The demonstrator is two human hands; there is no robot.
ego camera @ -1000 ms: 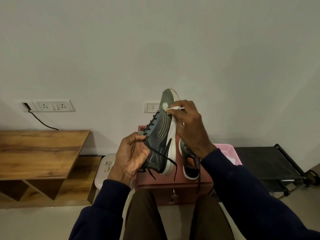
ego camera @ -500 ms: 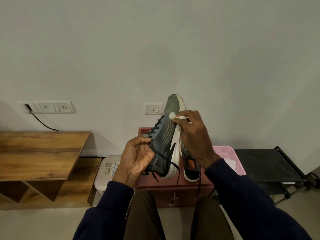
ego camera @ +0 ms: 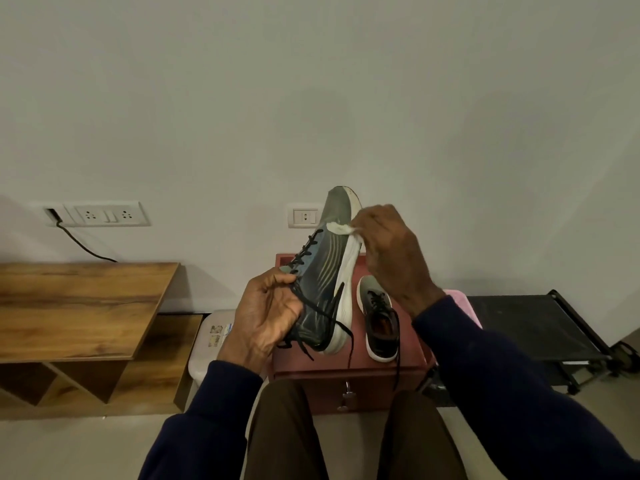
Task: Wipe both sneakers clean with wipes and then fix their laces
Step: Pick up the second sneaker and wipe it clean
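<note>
A grey sneaker (ego camera: 325, 268) with a white sole and loose black laces is held toe-up in front of me. My left hand (ego camera: 268, 315) grips it at the heel and collar. My right hand (ego camera: 391, 258) pinches a small white wipe (ego camera: 341, 228) against the sneaker's side near the toe. The second sneaker (ego camera: 379, 322) lies flat on the red-brown box (ego camera: 349, 379) below, its opening facing up and a lace hanging over the box's front.
A wooden shelf unit (ego camera: 79, 306) stands at the left, a white bin (ego camera: 204, 344) beside the box, a pink basket (ego camera: 464, 303) behind my right wrist, and a black folding rack (ego camera: 533, 327) at the right. My knees are below.
My right hand has slid the wipe along the sneaker's side near the toe, and the sneaker has tilted slightly. My left hand keeps its grip.
</note>
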